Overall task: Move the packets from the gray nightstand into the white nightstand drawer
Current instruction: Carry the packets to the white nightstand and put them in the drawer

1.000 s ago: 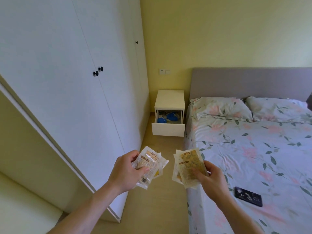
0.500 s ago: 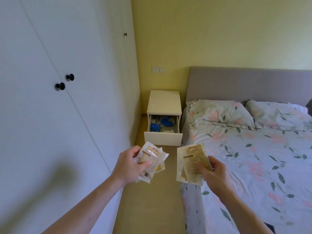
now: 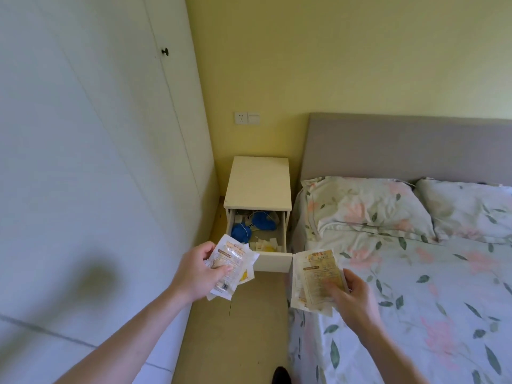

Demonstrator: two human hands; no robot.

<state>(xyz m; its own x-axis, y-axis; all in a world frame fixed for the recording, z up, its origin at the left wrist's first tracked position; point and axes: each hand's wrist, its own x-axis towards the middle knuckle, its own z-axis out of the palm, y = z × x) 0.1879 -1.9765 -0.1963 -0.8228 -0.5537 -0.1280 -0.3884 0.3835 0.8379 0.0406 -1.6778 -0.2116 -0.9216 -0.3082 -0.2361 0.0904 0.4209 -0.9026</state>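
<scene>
My left hand (image 3: 198, 273) grips a small stack of clear packets with yellow printed labels (image 3: 231, 263), held just in front of the drawer's left corner. My right hand (image 3: 350, 293) pinches another stack of flat yellowish packets (image 3: 315, 275) over the bed's left edge. The white nightstand (image 3: 259, 184) stands in the corner between wardrobe and bed. Its drawer (image 3: 273, 260) is pulled out and holds blue round items, cords and a few pale packets. The gray nightstand is out of view.
White wardrobe doors (image 3: 91, 162) with a black knob line the left side. A bed with a floral cover (image 3: 415, 273), two pillows and a gray headboard fills the right. A narrow strip of tan floor (image 3: 238, 336) runs to the nightstand. A wall socket sits above it.
The view has moved closer to the white nightstand, and the open drawer now lies just beyond both hands. Both hands keep holding their packets.
</scene>
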